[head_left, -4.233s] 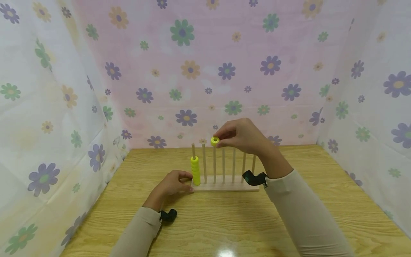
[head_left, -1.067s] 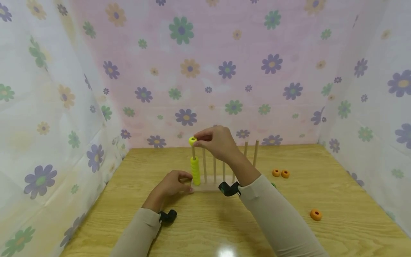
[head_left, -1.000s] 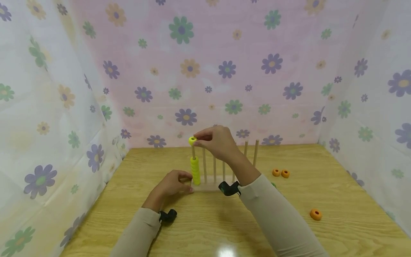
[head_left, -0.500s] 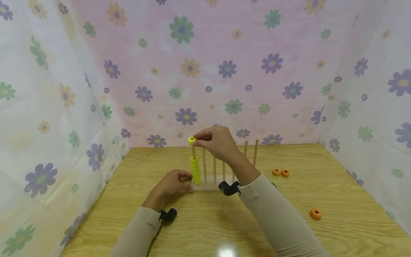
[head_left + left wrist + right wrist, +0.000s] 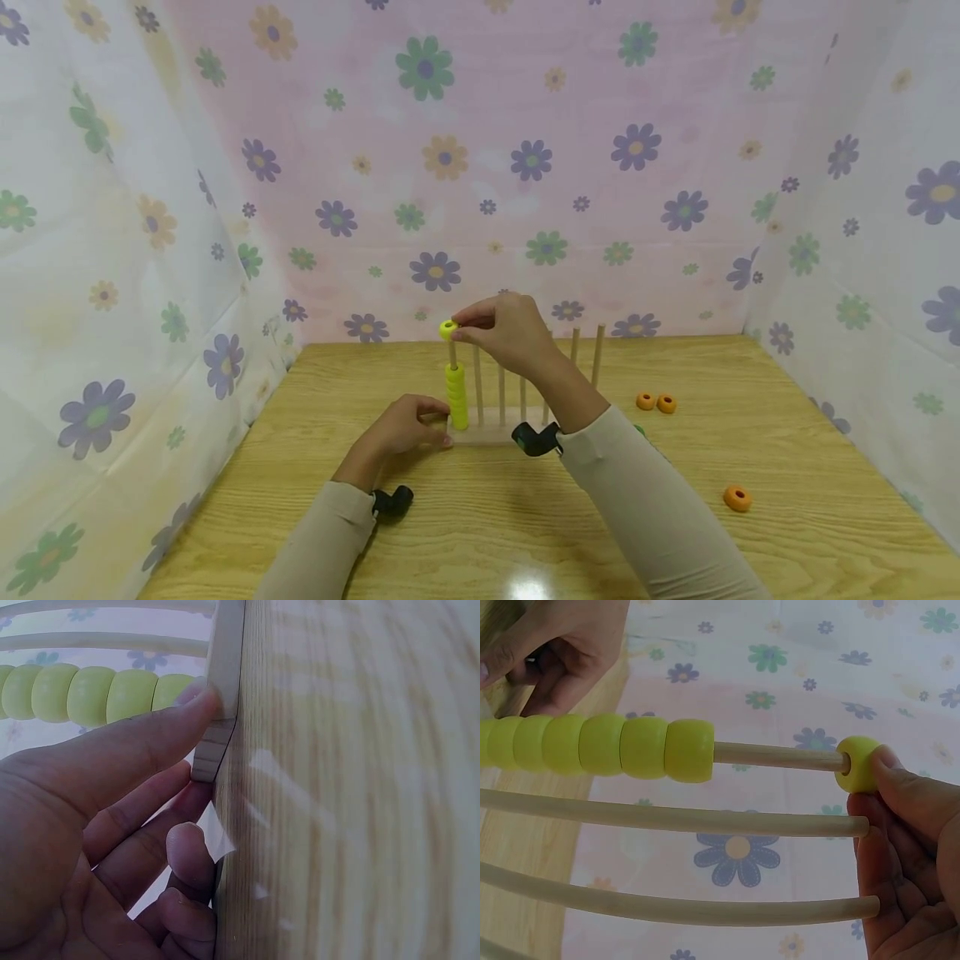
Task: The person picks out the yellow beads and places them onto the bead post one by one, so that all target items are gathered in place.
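Note:
A wooden bead rack with upright pegs stands on the table; its base [image 5: 487,437] runs left to right. My left hand [image 5: 401,427] grips the base's left end, thumb on the near side, seen close in the left wrist view. On the leftmost peg sits a stack of yellow beads [image 5: 456,398]. My right hand [image 5: 517,337] pinches another yellow bead [image 5: 447,330] between thumb and fingers at that peg's top. In the right wrist view the peg tip enters the hole of the held bead [image 5: 857,765], with bare peg below it. My right forearm hides part of the base.
Two orange beads [image 5: 656,403] lie side by side right of the rack, and one more orange bead [image 5: 738,498] lies nearer. A bit of a green bead [image 5: 639,430] shows behind the right sleeve. Floral cloth walls [image 5: 480,250] surround the table's back and sides.
Since the oldest frame, my right hand has carried the yellow bead leftward to the leftmost peg's top, uncovering orange beads. Over the last second it barely moves. The left hand stays put.

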`<state>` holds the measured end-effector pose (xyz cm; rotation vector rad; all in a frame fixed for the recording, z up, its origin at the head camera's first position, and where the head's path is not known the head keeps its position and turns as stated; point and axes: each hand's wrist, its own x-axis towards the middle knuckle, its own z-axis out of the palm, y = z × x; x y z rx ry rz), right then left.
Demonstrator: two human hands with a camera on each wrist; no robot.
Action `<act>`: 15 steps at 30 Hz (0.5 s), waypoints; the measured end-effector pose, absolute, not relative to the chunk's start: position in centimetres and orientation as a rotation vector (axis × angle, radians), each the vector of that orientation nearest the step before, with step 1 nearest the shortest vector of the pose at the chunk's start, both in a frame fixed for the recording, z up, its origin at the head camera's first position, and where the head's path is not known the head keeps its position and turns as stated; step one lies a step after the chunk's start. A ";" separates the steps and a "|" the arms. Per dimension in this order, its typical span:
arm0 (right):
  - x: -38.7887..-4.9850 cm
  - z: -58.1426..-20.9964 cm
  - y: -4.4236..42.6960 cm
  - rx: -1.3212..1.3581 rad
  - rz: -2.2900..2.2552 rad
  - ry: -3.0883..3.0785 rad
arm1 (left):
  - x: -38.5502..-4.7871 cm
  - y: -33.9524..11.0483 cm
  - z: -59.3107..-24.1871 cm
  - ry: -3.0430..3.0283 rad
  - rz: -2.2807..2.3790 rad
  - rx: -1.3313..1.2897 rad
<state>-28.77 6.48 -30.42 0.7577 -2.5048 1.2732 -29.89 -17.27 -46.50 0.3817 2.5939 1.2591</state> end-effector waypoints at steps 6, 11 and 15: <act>-28.7 -30.4 6.5 0.755 1.272 -2.506 | -29.8 -17.3 -46.4 2.590 1.251 0.393; -28.7 -30.5 6.6 0.754 1.282 -2.500 | -29.9 -17.4 -46.5 2.594 1.249 0.388; -28.7 -30.4 6.6 0.752 1.287 -2.500 | -29.9 -17.4 -46.5 2.590 1.257 0.386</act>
